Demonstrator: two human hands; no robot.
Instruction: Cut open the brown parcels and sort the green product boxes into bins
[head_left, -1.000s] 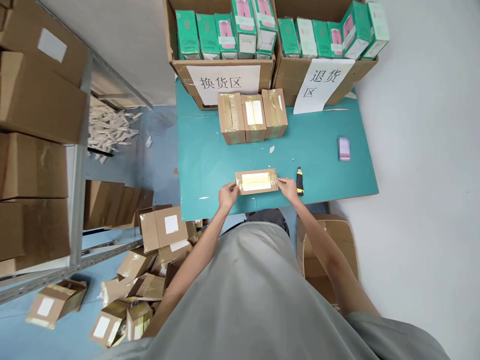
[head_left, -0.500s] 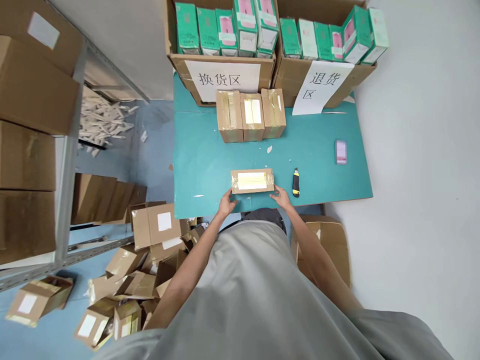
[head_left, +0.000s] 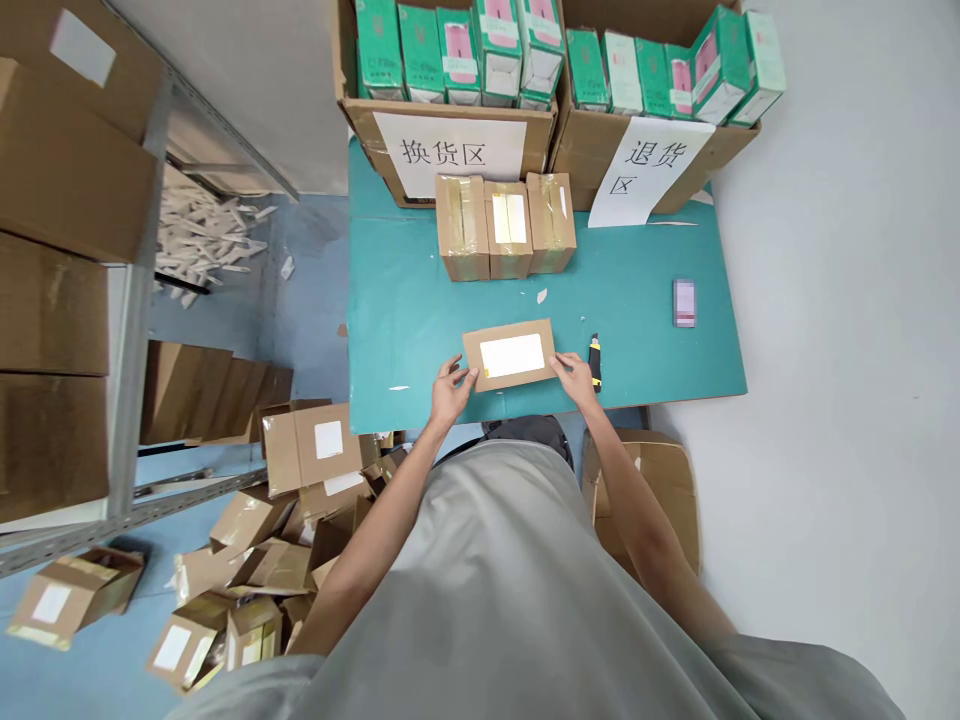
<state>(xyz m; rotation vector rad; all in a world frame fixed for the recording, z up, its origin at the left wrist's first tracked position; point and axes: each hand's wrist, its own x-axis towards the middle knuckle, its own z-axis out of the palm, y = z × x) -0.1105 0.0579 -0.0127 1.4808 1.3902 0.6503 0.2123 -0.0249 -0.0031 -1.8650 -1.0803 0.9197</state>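
Nearest me, between my two hands, I have the small cardboard box (head_left: pixel 510 356) on the near half of the green table (head_left: pixel 405 300), its white label (head_left: pixel 519 352) facing up and its right end angled slightly away. My right hand (head_left: pixel 576 380) has its fingertips closed on the right edge. My left hand (head_left: pixel 450 393) meets the lower left corner at its fingertips, the other fingers loosely bent; I can't tell whether they pinch it. Just beside my right hand lies the yellow-and-black cutter (head_left: pixel 595 363). Farther out, three taped cartons (head_left: pixel 510 230) stand side by side, with a small pinkish object (head_left: pixel 684 303) off to their right. Beyond them, two large open cartons (head_left: pixel 541 140) hold green boxes (head_left: pixel 424 55).
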